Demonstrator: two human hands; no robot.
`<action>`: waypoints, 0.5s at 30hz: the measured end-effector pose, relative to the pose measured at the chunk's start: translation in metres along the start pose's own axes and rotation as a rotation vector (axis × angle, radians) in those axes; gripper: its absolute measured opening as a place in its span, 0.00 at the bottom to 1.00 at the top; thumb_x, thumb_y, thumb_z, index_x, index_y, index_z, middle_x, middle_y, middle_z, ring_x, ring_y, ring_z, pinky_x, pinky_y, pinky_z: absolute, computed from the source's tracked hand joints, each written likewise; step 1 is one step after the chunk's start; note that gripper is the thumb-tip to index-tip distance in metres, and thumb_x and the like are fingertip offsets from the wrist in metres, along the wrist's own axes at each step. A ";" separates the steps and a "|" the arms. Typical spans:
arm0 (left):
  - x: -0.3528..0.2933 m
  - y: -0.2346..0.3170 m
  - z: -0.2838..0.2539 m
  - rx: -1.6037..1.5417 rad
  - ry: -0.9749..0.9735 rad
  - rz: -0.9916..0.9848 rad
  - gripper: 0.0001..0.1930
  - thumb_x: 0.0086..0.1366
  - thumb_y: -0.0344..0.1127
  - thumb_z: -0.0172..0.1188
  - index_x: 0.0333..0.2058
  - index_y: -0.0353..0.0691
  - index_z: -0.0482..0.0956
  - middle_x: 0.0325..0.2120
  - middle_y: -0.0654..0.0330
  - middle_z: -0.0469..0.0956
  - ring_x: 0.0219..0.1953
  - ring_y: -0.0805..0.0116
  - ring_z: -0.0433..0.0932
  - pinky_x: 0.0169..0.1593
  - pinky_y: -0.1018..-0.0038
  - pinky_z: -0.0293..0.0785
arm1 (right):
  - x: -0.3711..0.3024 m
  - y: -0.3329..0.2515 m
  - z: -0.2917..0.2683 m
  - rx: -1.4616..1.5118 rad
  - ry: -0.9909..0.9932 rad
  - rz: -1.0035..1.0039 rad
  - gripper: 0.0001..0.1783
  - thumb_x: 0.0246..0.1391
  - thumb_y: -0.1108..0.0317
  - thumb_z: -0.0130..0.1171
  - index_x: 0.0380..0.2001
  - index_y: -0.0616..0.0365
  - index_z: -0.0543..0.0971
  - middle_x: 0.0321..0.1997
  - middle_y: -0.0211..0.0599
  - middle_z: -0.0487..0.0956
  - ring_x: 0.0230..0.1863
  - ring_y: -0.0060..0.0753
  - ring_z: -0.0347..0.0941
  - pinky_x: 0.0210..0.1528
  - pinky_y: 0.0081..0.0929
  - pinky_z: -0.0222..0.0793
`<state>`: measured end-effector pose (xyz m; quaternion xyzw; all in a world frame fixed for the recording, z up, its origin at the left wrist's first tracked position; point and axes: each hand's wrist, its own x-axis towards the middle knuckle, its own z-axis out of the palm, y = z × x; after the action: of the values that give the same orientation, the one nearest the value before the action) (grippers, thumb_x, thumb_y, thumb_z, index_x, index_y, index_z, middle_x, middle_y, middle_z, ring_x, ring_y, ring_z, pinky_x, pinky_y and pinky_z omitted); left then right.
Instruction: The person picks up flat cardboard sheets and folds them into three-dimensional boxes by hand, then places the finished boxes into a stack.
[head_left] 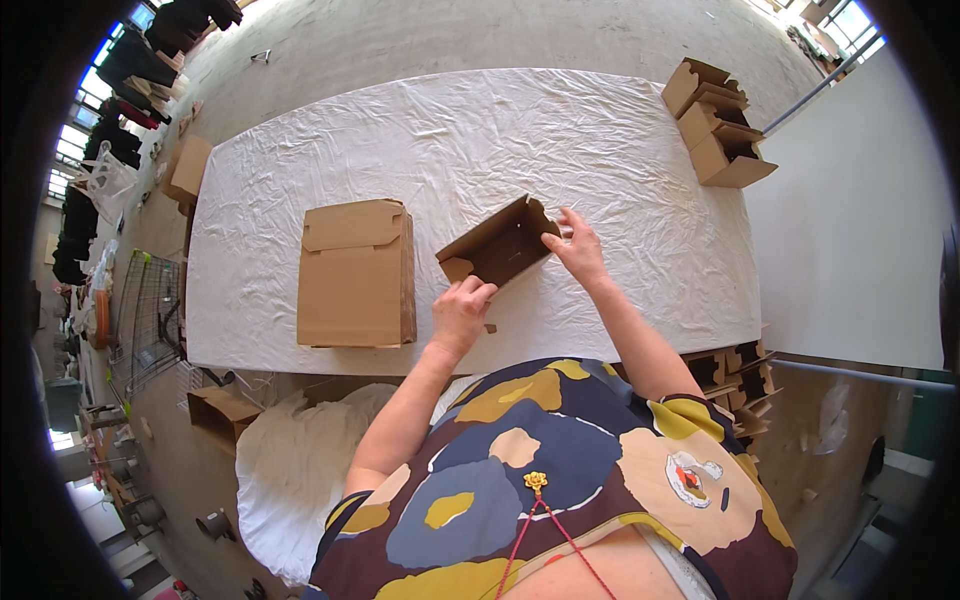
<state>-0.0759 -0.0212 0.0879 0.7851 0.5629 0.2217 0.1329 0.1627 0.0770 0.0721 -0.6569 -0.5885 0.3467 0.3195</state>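
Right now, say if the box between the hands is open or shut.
Open: the box shows its inner walls from above.

my view shows a box stack (352,278) on the table (615,300), left of an open box (508,248), with more boxes (735,172) at the far right corner.

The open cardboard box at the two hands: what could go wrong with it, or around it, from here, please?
1. The box is open, with the left hand and right hand at its edges; pressing hard might bend the thin walls, or an edge might scratch a finger.
2. The white cloth is wrinkled, so it could bunch up if the box slides.
3. The stacked boxes by the table's far right corner might topple if bumped.
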 end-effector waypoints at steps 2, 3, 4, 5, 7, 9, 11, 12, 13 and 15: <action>0.002 -0.007 -0.006 -0.085 -0.055 -0.072 0.10 0.57 0.33 0.66 0.40 0.47 0.82 0.34 0.63 0.80 0.37 0.59 0.81 0.39 0.64 0.78 | 0.006 0.022 0.001 -0.001 -0.086 0.013 0.24 0.52 0.61 0.63 0.53 0.57 0.80 0.45 0.47 0.83 0.46 0.48 0.79 0.51 0.39 0.73; 0.004 -0.008 -0.009 -0.126 -0.083 -0.108 0.10 0.58 0.34 0.67 0.40 0.46 0.82 0.34 0.63 0.80 0.36 0.58 0.81 0.39 0.64 0.78 | 0.007 0.022 0.001 0.000 -0.129 0.019 0.21 0.52 0.61 0.61 0.50 0.55 0.82 0.42 0.46 0.84 0.43 0.47 0.81 0.49 0.39 0.74; 0.007 -0.007 -0.011 -0.187 -0.078 -0.130 0.09 0.61 0.38 0.66 0.39 0.45 0.82 0.34 0.61 0.81 0.36 0.57 0.82 0.38 0.64 0.77 | 0.003 0.022 0.003 -0.004 -0.034 -0.026 0.17 0.50 0.63 0.58 0.41 0.55 0.86 0.36 0.46 0.85 0.42 0.48 0.81 0.48 0.38 0.74; 0.009 -0.005 -0.013 -0.209 -0.085 -0.147 0.09 0.62 0.39 0.65 0.39 0.45 0.82 0.34 0.61 0.81 0.36 0.56 0.82 0.38 0.64 0.77 | 0.004 0.022 0.004 -0.023 -0.032 -0.026 0.17 0.50 0.63 0.57 0.41 0.54 0.86 0.36 0.46 0.85 0.42 0.49 0.81 0.48 0.39 0.74; 0.012 -0.002 -0.016 -0.251 -0.104 -0.185 0.09 0.65 0.41 0.63 0.39 0.44 0.82 0.34 0.60 0.82 0.36 0.55 0.82 0.38 0.63 0.77 | 0.004 0.009 0.001 -0.060 -0.034 -0.022 0.17 0.49 0.62 0.57 0.41 0.54 0.86 0.36 0.46 0.85 0.42 0.49 0.81 0.48 0.41 0.75; 0.012 -0.007 -0.011 -0.271 -0.091 -0.211 0.10 0.67 0.43 0.61 0.38 0.43 0.82 0.33 0.58 0.82 0.36 0.53 0.81 0.38 0.62 0.76 | 0.009 -0.009 -0.007 -0.192 -0.168 0.012 0.17 0.50 0.59 0.57 0.39 0.53 0.86 0.38 0.46 0.85 0.42 0.50 0.81 0.48 0.43 0.74; 0.012 -0.011 -0.006 -0.272 -0.101 -0.224 0.11 0.68 0.43 0.59 0.38 0.43 0.82 0.33 0.57 0.82 0.36 0.52 0.81 0.38 0.61 0.75 | 0.015 -0.014 -0.007 -0.298 -0.245 0.045 0.17 0.52 0.56 0.56 0.37 0.53 0.86 0.39 0.47 0.84 0.43 0.52 0.80 0.49 0.46 0.74; 0.015 -0.012 -0.006 -0.262 -0.115 -0.222 0.11 0.69 0.43 0.58 0.37 0.43 0.82 0.33 0.56 0.82 0.36 0.51 0.81 0.38 0.60 0.75 | 0.020 -0.013 -0.006 -0.337 -0.251 0.060 0.18 0.53 0.54 0.56 0.37 0.52 0.86 0.39 0.47 0.84 0.44 0.53 0.80 0.49 0.47 0.74; 0.018 -0.012 -0.005 -0.252 -0.130 -0.221 0.11 0.69 0.43 0.58 0.37 0.42 0.82 0.33 0.56 0.82 0.37 0.50 0.81 0.38 0.60 0.75 | 0.022 -0.012 -0.005 -0.377 -0.258 0.074 0.18 0.54 0.52 0.56 0.36 0.52 0.86 0.40 0.48 0.84 0.44 0.54 0.80 0.50 0.48 0.74; 0.024 -0.013 -0.003 -0.255 -0.162 -0.288 0.11 0.69 0.44 0.58 0.38 0.42 0.81 0.34 0.55 0.82 0.37 0.50 0.81 0.38 0.59 0.75 | 0.022 -0.007 -0.002 -0.414 -0.215 0.097 0.19 0.56 0.50 0.55 0.35 0.53 0.86 0.40 0.49 0.84 0.46 0.57 0.79 0.50 0.49 0.73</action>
<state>-0.0822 0.0054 0.0890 0.6887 0.6241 0.2058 0.3063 0.1615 0.1000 0.0773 -0.6953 -0.6453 0.3014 0.0966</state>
